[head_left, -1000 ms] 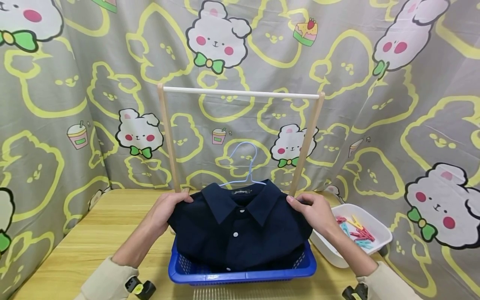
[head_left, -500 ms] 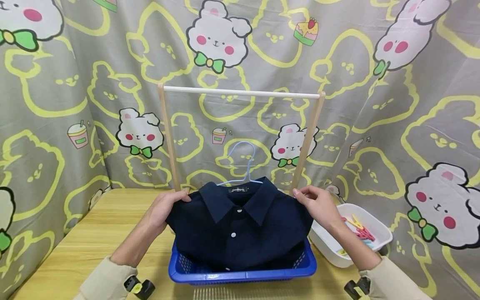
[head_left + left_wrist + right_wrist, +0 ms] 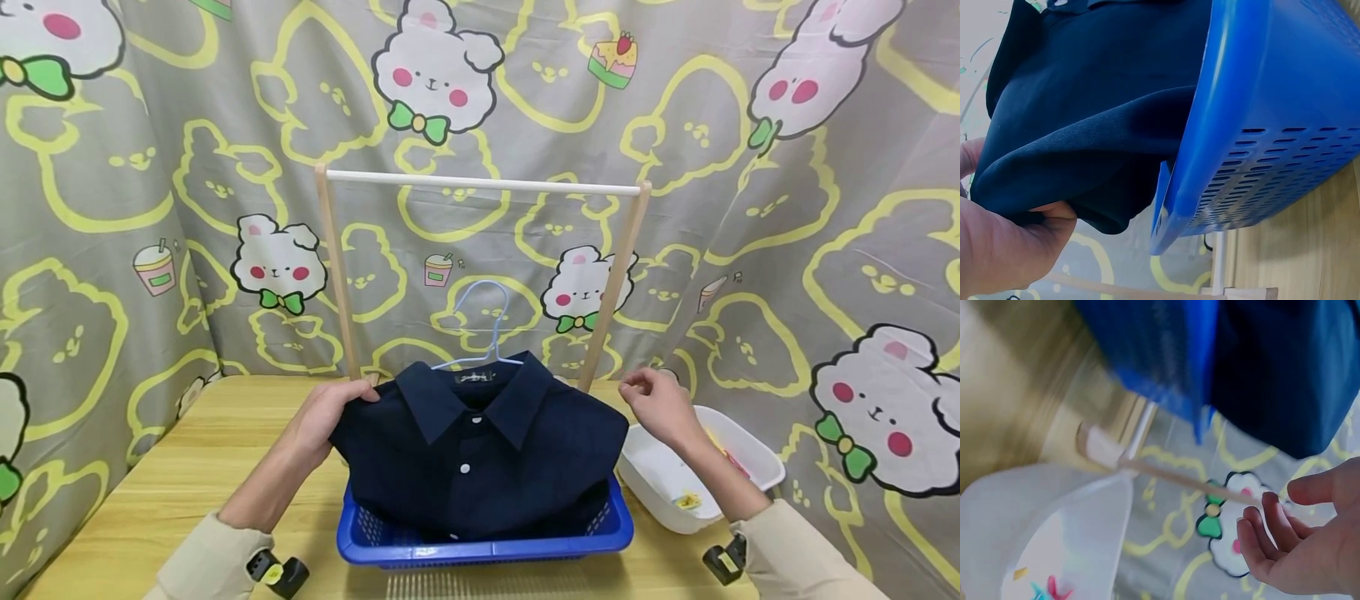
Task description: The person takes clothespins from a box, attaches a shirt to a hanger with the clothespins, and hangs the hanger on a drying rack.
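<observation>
A dark navy collared shirt with white buttons sits in a blue basket, and a light-blue hanger is inside it with the hook standing above the collar. My left hand grips the shirt's left-side shoulder; in the left wrist view the thumb is partly tucked under the fabric. Just off the opposite shoulder is my right hand, holding nothing. Its fingers are loosely bent and apart from the cloth, as the right wrist view of the hand also shows.
Behind the basket stands a wooden rack with a white crossbar. At the right, a white tub contains colored clothespins, partly covered by my right forearm. A patterned curtain surrounds the wooden table.
My right hand has let go of the shirt's shoulder and moved right, away from it. My left hand keeps its grip. The shirt and hanger have shifted slightly left.
</observation>
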A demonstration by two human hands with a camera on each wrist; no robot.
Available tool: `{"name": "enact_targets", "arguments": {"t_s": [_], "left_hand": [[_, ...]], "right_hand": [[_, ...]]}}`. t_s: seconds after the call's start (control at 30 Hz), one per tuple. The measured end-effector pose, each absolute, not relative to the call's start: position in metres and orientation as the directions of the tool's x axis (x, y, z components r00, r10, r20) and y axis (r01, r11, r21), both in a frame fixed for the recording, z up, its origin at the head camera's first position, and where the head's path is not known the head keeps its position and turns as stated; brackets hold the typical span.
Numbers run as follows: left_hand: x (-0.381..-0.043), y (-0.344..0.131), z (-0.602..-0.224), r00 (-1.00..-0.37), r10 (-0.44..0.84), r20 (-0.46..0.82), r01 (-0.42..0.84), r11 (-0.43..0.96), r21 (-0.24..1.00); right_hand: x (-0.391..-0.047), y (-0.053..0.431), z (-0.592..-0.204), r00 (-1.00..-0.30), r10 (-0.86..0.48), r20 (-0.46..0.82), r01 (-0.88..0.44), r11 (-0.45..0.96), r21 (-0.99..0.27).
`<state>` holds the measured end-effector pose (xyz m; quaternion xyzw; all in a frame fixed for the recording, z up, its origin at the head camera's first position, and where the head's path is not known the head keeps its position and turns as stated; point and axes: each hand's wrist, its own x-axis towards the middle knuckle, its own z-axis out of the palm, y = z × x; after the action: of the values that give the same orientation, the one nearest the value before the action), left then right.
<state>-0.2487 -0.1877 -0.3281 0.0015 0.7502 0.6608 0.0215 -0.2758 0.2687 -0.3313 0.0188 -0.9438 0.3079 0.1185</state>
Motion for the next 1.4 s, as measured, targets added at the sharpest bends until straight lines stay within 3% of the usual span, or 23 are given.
{"name": "enact_targets", "arguments": {"t_s": [0.27, 0.67, 1.4], "left_hand": [[-0.249, -0.188, -0.329, -0.999, 0.042, -0.017, -0.012, 0.122, 0.993], [-0.250, -0.190, -0.328, -0.999, 0.039, -0.015, -0.010, 0.125, 0.992], [-0.250, -0.190, -0.328, -0.999, 0.040, -0.015, -0.011, 0.101, 0.995]], "right_hand": [[-0.282, 0.296, -0.347, -0.972, 0.049, 0.230, -0.078, 0.856, -0.510], [-0.283, 0.327, -0.363, -0.994, 0.013, 0.110, -0.033, 0.914, -0.405], [-0.268, 0.347, -0.393, -0.997, -0.069, -0.019, -0.059, 0.944, -0.323]]}}
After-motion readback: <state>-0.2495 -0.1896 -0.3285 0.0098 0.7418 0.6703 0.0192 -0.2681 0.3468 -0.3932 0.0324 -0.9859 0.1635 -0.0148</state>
